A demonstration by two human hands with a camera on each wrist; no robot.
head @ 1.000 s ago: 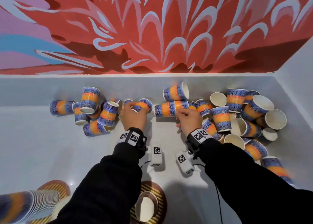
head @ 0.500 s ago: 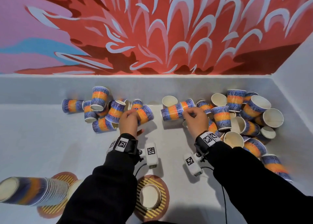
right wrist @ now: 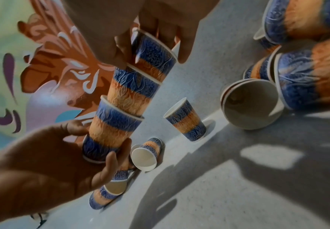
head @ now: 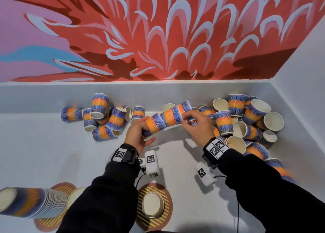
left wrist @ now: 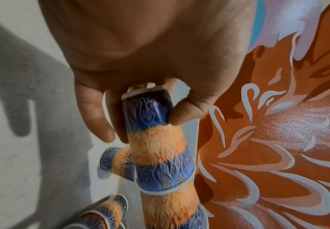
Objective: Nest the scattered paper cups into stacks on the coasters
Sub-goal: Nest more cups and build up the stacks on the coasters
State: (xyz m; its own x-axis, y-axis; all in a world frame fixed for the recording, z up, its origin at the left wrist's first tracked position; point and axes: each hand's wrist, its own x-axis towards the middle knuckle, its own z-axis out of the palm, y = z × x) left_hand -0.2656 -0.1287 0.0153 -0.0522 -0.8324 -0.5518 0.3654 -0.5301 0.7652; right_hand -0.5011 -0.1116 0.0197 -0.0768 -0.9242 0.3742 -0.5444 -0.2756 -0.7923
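Note:
The paper cups are blue with an orange band. My left hand (head: 143,128) grips one cup (head: 153,125) near its base, thumb and fingers curled round it (left wrist: 150,111). My right hand (head: 189,116) pinches a nested pair of cups (head: 173,114) by the rim end (right wrist: 154,51). The pair's base sits inside the left cup's mouth (right wrist: 119,114), so the three form one loose tilted row held above the table. Near me, a striped round coaster (head: 166,195) carries an upright cup (head: 152,204). A second coaster (head: 60,188) at the left carries a tall nested stack (head: 29,202).
Loose cups lie in a cluster at the left (head: 105,120) and a bigger heap at the right (head: 246,122), against the grey back ledge (head: 52,95). A white side wall (head: 302,92) closes the right. A cable (head: 237,206) trails under my right arm.
Both hands have lifted their cups off the table and brought them together. The right hand's nested pair now pokes into the left hand's cup.

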